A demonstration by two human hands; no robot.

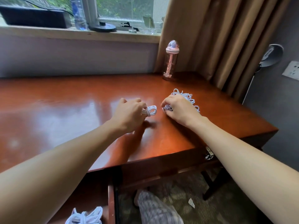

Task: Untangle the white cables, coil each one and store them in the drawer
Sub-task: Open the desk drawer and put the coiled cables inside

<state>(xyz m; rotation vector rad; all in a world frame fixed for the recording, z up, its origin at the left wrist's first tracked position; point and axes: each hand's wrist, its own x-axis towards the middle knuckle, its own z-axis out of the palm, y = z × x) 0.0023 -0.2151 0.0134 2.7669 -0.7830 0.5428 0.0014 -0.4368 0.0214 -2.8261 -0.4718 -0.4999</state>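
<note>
My left hand grips a small coiled white cable just above the reddish wooden desk. To its right, my right hand rests on a loose tangle of white cables, with its fingers curled into the strands at the tangle's near left side. Most of the tangle shows behind and to the right of that hand. Below the desk's front edge the drawer stands open, and white coiled cables lie inside it at the bottom of the view.
A pink drinking bottle stands at the desk's back right, beside a brown curtain. The windowsill holds a black box, a clear bottle and small items. A second drawer's metal handle is at front right. My checked trouser leg is below.
</note>
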